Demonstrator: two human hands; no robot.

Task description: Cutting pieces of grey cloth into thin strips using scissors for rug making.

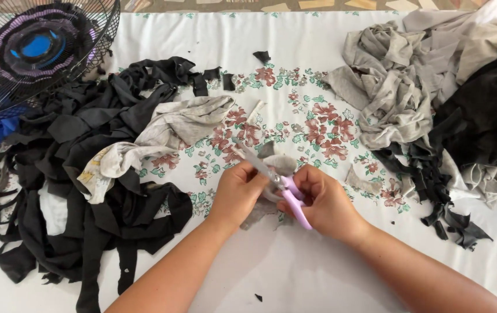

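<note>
My right hand point(324, 203) is closed around the lilac handles of the scissors point(271, 177), fingers through the loops so I can work the blades, which point up and away to the left past my other hand. My left hand point(238, 194) pinches a small grey fabric scrap point(271, 168) right against the blades, holding it taut between the two hands so the edge meets the steel cleanly; part of the scrap hangs below my fingers. Both hands hover just above the flowered tablecloth point(295, 75), close to my body, where I can see the cut. Off to the left of my left hand lies a heap of black strips point(80, 174) with a pale grey piece point(173, 124) on top; well to the right of my right hand sits a grey cloth pile point(393, 87), with dark fabric beyond it. A fan point(34, 46) stands far left, beyond the black heap.
</note>
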